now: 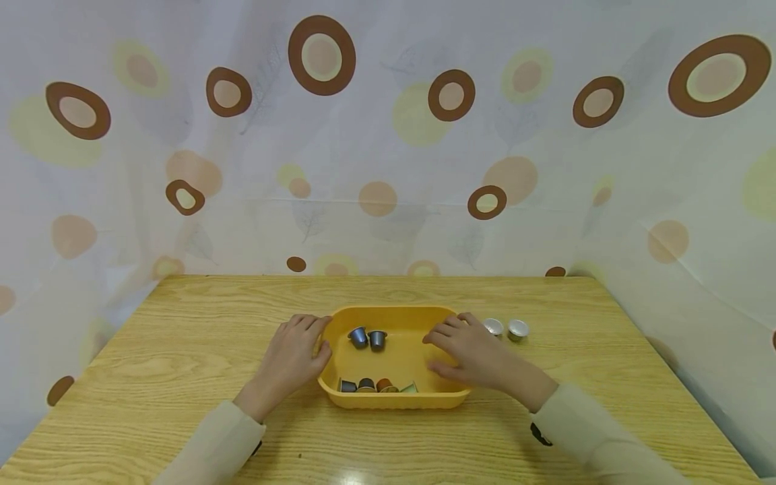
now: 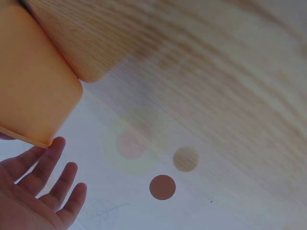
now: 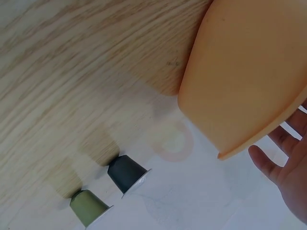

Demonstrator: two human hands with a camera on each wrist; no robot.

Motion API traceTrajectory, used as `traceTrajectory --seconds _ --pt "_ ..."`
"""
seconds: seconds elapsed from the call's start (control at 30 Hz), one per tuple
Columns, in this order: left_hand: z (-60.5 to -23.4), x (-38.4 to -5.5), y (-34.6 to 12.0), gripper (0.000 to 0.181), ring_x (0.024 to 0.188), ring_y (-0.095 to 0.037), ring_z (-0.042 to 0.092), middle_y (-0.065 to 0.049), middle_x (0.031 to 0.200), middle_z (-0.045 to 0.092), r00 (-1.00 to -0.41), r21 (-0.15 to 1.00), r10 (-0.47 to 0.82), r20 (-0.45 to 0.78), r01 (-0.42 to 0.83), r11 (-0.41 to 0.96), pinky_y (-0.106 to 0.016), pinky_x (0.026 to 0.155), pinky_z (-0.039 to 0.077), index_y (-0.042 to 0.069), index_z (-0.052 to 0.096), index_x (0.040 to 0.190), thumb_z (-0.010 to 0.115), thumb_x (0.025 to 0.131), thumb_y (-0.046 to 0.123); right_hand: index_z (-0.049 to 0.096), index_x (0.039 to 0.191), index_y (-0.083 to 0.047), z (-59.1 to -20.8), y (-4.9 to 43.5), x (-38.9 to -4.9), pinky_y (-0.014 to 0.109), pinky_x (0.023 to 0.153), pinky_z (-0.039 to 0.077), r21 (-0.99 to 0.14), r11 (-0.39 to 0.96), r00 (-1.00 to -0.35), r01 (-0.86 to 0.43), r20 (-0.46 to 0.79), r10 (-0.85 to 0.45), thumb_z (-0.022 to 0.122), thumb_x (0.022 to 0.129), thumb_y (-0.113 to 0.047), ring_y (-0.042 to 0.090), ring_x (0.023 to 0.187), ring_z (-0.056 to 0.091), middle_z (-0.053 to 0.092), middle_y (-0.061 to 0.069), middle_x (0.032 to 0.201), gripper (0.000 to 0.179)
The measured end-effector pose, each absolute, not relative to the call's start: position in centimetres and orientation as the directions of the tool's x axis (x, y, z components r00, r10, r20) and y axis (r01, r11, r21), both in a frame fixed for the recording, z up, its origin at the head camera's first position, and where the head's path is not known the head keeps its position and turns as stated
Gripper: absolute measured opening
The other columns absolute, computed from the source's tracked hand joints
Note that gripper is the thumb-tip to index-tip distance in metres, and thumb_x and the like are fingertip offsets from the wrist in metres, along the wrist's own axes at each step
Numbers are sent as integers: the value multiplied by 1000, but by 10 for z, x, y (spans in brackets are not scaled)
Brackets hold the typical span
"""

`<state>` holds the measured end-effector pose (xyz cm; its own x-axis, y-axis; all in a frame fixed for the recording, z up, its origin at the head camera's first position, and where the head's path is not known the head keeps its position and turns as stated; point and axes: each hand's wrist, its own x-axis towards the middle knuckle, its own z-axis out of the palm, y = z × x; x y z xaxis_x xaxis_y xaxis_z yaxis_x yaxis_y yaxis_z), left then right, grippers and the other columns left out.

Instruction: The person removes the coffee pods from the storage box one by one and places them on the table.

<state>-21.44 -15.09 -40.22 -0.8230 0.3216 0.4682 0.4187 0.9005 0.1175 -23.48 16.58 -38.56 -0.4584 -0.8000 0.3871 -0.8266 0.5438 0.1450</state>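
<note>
A yellow-orange plastic tray (image 1: 400,401) sits on the table, seen in the head view and from its outer side in both wrist views. My left hand (image 1: 291,357) is at its left end, fingers spread and fairly straight, a fingertip right at the rim (image 2: 29,140). Over the opposite end my right hand (image 1: 469,353) reaches across the rim, its fingers and thumb loosely bent above the tray's inside. Two blue-grey coffee capsules (image 1: 377,341) lie in the tray's back left. Several others, among them a brown capsule (image 1: 385,385) and a pale green capsule (image 1: 409,388), line the front wall.
Right of the tray, two capsules with silver lids (image 1: 518,329) stand on the wooden table (image 1: 212,323). The right wrist view shows them as a black capsule (image 3: 126,174) and a green capsule (image 3: 89,207). A patterned cloth (image 1: 376,155) hangs behind and beside the table.
</note>
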Motion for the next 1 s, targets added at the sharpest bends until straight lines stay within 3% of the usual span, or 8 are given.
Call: traceTrajectory --seconds 0.4,0.73,1.0 --pt "-403 -215 -151 37 101 -24 57 -4 104 65 -823 122 319 469 418 900 -42 87 47 9 61 118 59 82 18 64 105 -17 -388 154 -232 38 87 45 152 470 -403 -869 330 -853 65 80 -40 15 92 58 65 -5 99 35" --pt "-404 -215 -151 37 101 -25 57 -4 103 65 -816 115 327 476 426 897 -42 87 47 9 61 117 59 82 18 62 108 -18 -385 148 -229 41 93 41 4 445 -433 -896 221 -874 58 85 -43 12 97 56 64 -7 103 35" --pt "-403 -215 -151 37 102 -25 57 -4 104 65 -819 123 322 475 424 897 -42 88 47 9 61 117 60 81 18 63 108 -19 -383 144 -230 41 94 41 -24 455 -453 -890 143 -880 59 84 -45 12 98 55 64 -8 104 36"
